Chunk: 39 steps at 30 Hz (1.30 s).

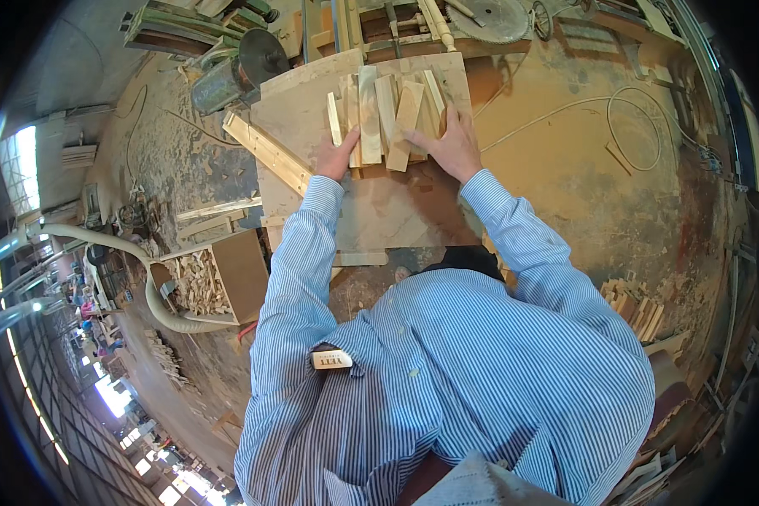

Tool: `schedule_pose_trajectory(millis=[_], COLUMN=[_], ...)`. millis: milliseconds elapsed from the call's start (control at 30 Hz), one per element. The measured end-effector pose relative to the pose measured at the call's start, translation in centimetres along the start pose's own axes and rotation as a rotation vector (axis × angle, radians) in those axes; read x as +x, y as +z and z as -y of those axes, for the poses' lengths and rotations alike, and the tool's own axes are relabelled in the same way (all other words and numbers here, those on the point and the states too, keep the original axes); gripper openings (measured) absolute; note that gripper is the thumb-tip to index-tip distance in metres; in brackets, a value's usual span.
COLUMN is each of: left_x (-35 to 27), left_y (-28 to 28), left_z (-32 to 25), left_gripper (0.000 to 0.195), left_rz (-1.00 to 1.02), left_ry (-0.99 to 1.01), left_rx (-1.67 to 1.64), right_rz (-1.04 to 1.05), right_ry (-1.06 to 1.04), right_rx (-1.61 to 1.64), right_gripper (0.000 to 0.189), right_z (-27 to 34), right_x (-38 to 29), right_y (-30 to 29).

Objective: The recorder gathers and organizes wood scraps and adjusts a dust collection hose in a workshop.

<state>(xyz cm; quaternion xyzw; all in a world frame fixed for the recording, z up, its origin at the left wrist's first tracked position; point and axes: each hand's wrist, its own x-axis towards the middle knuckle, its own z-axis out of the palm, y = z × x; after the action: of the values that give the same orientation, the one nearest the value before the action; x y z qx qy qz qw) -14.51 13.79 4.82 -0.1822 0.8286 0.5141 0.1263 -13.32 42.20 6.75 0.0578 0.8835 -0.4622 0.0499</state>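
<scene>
Several short wooden strips (370,114) lie in a loose row on a plywood board (411,221) in front of me. At the left end of the row, my left hand (338,155) touches the strips, its thumb pointing towards the pale wide piece. My right hand (452,145) is at the right end, with the thumb near a slanted wooden block (406,126) and the fingers by the outer strips. Whether either hand grips a piece or only rests against it cannot be told. A long wooden bar (269,152) with small holes lies slantwise left of my left hand.
Beyond the board's far left corner is a motor (218,88) with a dark disc. A circular saw blade (490,19) lies at the far side. A box of wood offcuts (243,275) stands at left, beside a thick hose (158,303). A cable (547,114) crosses the floor at right.
</scene>
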Motion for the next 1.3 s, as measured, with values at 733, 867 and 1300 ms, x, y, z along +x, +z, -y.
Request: schedule_pose_trajectory(millis=[733,867,1300], left_x=[-3.2,-6.1,-25.5], left_y=[0.9,0.0,-7.0], left_z=[1.1,1.9,16.5], left_gripper=[0.083,0.084,0.059], left_rz=[-0.082,-0.141,-0.441], left_ry=[0.264,0.322,0.228], left_rx=[0.455,0.433,0.585], right_rz=[-0.210,-0.210,-0.350], right_ry=[-0.529,-0.508,-0.458], right_rx=[-0.400,-0.388,-0.184], right_gripper=[0.071,0.069,0.067], right_z=[3.3,3.5,-3.5], right_x=[1.3,2.4,-10.5], right_y=[2.9,3.9,0.6])
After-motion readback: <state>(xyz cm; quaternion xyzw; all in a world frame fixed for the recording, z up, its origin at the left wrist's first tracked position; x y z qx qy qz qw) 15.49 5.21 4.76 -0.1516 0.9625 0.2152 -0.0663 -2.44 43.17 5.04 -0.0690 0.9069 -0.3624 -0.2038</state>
